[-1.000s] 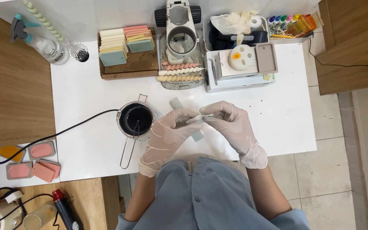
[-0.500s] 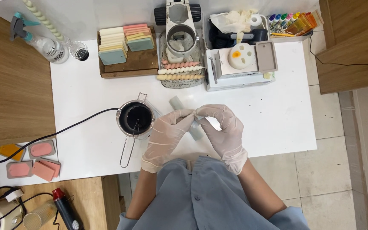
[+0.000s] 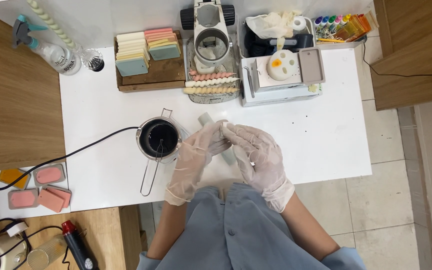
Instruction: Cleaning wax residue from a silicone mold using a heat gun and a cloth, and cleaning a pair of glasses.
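Both gloved hands, left hand (image 3: 193, 157) and right hand (image 3: 256, 155), pinch 1 pale translucent tube mould (image 3: 217, 131) above the white table (image 3: 101, 125), where a slip could knock the corded steel melting pot (image 3: 159, 138) just beside.
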